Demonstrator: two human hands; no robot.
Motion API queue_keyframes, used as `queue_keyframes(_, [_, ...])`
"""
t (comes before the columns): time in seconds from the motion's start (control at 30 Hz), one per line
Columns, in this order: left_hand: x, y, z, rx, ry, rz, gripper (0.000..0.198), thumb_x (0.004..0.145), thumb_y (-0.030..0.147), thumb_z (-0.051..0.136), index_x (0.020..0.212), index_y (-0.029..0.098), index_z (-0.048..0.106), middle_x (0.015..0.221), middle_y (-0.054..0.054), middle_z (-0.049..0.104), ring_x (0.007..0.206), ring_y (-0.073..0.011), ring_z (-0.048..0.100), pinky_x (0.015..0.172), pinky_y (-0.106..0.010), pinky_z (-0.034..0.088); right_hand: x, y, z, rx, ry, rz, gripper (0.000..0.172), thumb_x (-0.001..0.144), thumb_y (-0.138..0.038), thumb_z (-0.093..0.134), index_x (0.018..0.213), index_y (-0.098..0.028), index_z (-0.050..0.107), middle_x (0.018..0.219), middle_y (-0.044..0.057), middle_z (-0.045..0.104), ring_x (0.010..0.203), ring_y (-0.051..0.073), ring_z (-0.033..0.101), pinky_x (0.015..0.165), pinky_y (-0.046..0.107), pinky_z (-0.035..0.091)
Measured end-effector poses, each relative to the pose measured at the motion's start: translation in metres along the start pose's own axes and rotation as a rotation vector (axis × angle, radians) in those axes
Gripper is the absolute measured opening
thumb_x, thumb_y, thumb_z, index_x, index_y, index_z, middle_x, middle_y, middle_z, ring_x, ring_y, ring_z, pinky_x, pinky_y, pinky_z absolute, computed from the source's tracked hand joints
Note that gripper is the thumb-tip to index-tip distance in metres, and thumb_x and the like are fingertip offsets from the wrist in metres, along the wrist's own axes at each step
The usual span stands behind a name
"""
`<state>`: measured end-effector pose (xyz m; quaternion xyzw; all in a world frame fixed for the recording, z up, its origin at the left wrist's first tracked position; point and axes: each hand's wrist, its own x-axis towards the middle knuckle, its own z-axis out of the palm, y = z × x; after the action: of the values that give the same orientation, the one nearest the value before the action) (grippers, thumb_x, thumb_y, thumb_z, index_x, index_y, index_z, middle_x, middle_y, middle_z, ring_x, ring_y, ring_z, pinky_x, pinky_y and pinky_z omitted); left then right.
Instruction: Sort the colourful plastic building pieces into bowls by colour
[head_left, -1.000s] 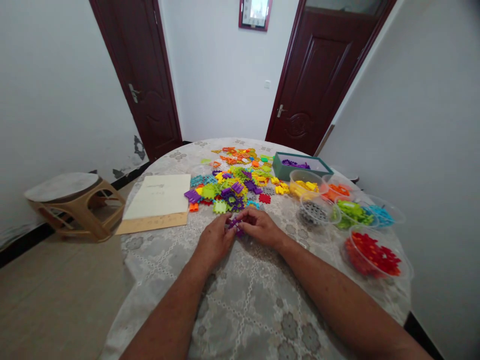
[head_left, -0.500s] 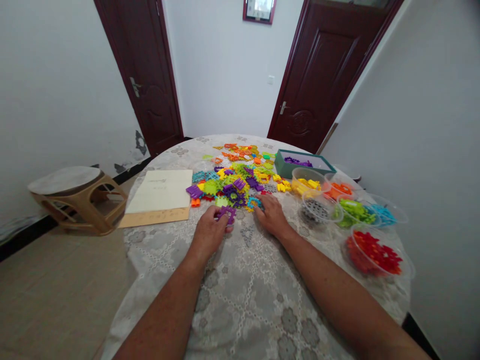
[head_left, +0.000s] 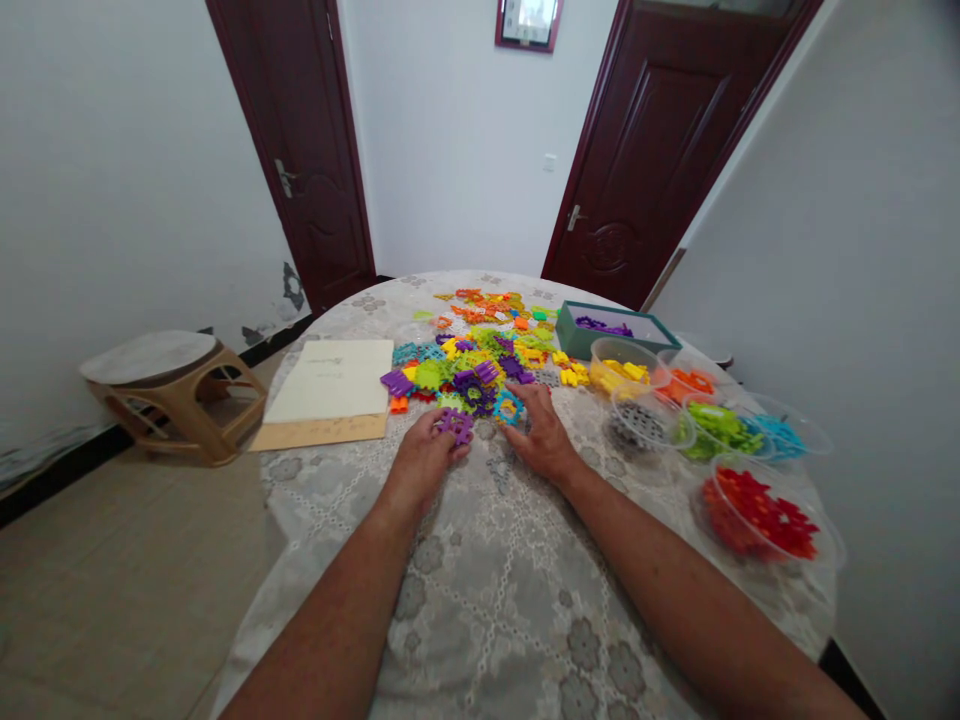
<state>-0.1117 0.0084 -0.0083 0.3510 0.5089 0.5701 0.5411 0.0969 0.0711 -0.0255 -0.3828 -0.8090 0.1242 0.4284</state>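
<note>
My left hand (head_left: 426, 455) is closed on a purple toothed plastic piece (head_left: 455, 426), held just in front of the pile. Between the thumb and fingers of my right hand (head_left: 541, 436) is a blue ring-shaped plastic piece (head_left: 508, 407), gripped at the pile's near right edge. The mixed pile of plastic building pieces (head_left: 431, 374) lies just beyond both hands, in green, purple, yellow, blue and orange. Dark purple gear-like pieces (head_left: 474, 392) sit at its front, close to the blue one.
At the right stand clear bowls of sorted pieces: yellow (head_left: 624, 375), grey (head_left: 639, 426), orange (head_left: 688, 383), green (head_left: 721, 428), blue (head_left: 780, 436) and red (head_left: 765, 515). A green box (head_left: 574, 338) holds purple pieces. Paper (head_left: 330, 385) lies left; a stool (head_left: 176, 395) stands beside the table.
The blue piece has been raised and turned in my right hand, so its ring shape now shows. My left hand still holds the purple piece, now turned more toward me. The view has shifted slightly.
</note>
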Motion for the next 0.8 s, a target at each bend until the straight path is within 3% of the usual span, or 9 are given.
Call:
queue_keyframes(0.23, [-0.007, 0.004, 0.003, -0.018, -0.024, 0.001, 0.047, 0.078, 0.012, 0.061, 0.125, 0.017, 0.062, 0.117, -0.014, 0.072, 0.102, -0.0204, 0.071, 0.086, -0.033, 0.062, -0.004, -0.02, 0.007, 0.052, -0.069, -0.133, 0.075, 0.09, -0.018, 0.063, 0.159, -0.03, 0.036, 0.139, 0.012, 0.047, 0.133, 0.029, 0.049, 0.116, 0.048, 0.041])
queue_keyframes(0.57, [-0.009, 0.007, 0.005, -0.122, -0.031, -0.03, 0.051, 0.068, 0.006, 0.063, 0.118, 0.018, 0.066, 0.11, -0.011, 0.073, 0.099, -0.021, 0.07, 0.083, -0.032, 0.061, -0.007, -0.017, 0.012, 0.095, -0.1, -0.228, 0.076, 0.091, -0.016, 0.062, 0.161, -0.031, 0.034, 0.139, 0.013, 0.047, 0.132, 0.029, 0.049, 0.114, 0.052, 0.044])
queue_keyframes(0.8, [-0.005, 0.001, 0.005, -0.112, -0.117, 0.038, 0.053, 0.067, 0.01, 0.068, 0.12, 0.016, 0.065, 0.108, -0.011, 0.075, 0.097, -0.022, 0.071, 0.087, -0.035, 0.058, -0.009, -0.022, 0.013, 0.109, -0.136, -0.247, 0.079, 0.091, -0.015, 0.063, 0.161, -0.032, 0.033, 0.139, 0.013, 0.047, 0.132, 0.03, 0.05, 0.113, 0.052, 0.045])
